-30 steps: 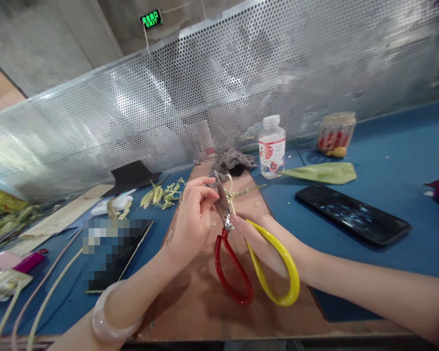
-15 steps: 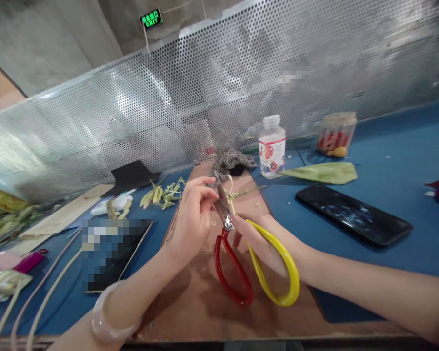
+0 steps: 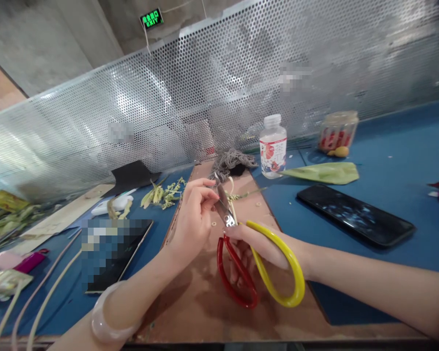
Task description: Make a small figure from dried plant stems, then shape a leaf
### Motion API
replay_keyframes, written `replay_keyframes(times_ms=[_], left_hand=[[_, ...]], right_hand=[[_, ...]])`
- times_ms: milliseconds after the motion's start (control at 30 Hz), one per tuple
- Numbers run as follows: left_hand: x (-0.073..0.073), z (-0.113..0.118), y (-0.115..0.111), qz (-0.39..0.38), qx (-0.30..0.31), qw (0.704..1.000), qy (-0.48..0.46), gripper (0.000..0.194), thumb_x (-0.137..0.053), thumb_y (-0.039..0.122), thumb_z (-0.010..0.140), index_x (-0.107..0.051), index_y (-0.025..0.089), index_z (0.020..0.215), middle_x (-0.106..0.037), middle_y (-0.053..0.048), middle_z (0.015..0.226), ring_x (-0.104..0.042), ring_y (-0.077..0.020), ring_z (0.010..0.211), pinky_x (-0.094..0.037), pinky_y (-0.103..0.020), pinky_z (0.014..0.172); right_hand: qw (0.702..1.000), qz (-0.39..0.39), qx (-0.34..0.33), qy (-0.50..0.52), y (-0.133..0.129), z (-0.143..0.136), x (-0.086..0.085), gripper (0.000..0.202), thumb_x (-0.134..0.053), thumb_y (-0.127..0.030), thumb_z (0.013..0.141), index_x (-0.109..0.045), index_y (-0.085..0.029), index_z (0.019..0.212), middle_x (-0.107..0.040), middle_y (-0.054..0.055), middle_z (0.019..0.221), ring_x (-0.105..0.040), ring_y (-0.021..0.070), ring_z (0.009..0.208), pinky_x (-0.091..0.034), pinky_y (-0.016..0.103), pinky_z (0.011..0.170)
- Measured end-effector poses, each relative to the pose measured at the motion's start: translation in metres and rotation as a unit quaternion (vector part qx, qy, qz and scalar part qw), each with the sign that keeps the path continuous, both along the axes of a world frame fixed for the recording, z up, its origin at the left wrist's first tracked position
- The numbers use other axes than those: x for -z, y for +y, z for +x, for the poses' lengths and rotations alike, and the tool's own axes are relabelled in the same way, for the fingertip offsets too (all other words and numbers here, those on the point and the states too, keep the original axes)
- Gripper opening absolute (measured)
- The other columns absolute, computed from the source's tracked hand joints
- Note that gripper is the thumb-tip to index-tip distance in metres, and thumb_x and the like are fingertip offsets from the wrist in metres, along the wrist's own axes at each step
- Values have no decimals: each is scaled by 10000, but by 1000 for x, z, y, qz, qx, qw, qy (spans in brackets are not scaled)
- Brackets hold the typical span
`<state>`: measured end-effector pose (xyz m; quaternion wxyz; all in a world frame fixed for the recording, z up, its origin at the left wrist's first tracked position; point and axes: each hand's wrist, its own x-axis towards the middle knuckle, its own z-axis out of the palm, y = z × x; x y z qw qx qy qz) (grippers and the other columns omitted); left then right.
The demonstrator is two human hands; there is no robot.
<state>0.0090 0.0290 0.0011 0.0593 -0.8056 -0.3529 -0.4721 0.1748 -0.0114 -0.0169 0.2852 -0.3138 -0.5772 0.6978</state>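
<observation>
The left hand [image 3: 193, 214], at 9 o'clock of the scissors [image 3: 229, 221], was curled beside them; its hold I couldn't tell. The right hand [image 3: 267, 245], at 4 o'clock, grasped them, fingers newly visible behind 1 red handle [image 3: 220, 258], suggesting a regrip.

The head camera looks forward and down — close above both hands [image 3: 194, 222] — facing the perforated screen [image 3: 205, 83].

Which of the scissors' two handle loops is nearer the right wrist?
The yellow loop, rightmost in the picture; the red loop sits to its left, farther from that wrist.
</observation>
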Motion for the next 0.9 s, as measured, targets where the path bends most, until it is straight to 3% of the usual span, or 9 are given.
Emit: replay_keyframes(times_ms=[100, 200, 267, 367, 900], left_hand=[[1, 0, 1, 0, -3, 1000, -8, 155, -461, 64, 870, -500, 214, 869, -524, -55, 1066, -528, -184, 1042, -478, -418, 888], [1, 0, 1, 2, -6, 1000, -16, 159, -465, 59, 865, -501, 214, 867, -514, -51, 1060, -525, -177, 1041, -486, -396, 877], [1, 1, 1, 1, -5, 1000, -19, 159, -465, 59, 865, -504, 213, 863, -510, -51, 1054, -523, -173, 1038, -488, -385, 876], [1, 2, -1, -10, 3, 999, -32, 146, -463, 74, 873, -504, 214, 866, -499, -54, 1051, -530, -170, 1021, -506, -363, 837], [0, 6, -3, 19, -1, 999, -39, 182, -478, 41, 848, -500, 221, 868, -491, -51, 1004, -527, -166, 959, -516, -339, 780]], right_hand=[[981, -156, -61, 94, 0, -3, 2, 421, -360, -417, 846, -589, -132, 638, -634, 62, 621, -585, 120, 548, -475, 229, 574], [966, -220, -76, 114, 1, -4, 7, 387, -393, -447, 820, -551, -151, 626, -572, 22, 531, -554, 123, 463, -448, 222, 470], [965, -215, -78, 128, 0, -5, 10, 396, -403, -476, 815, -517, -168, 593, -500, -14, 472, -479, 112, 377, -388, 219, 385], [972, -179, -32, 152, -4, -6, 12, 392, -427, -468, 819, -478, -179, 559, -452, -39, 475, -390, 86, 345, -324, 212, 354], [982, -155, 48, 92, -12, -8, 6, 385, -429, -470, 816, -400, -195, 549, -405, -56, 452, -335, 72, 321, -249, 206, 347]])
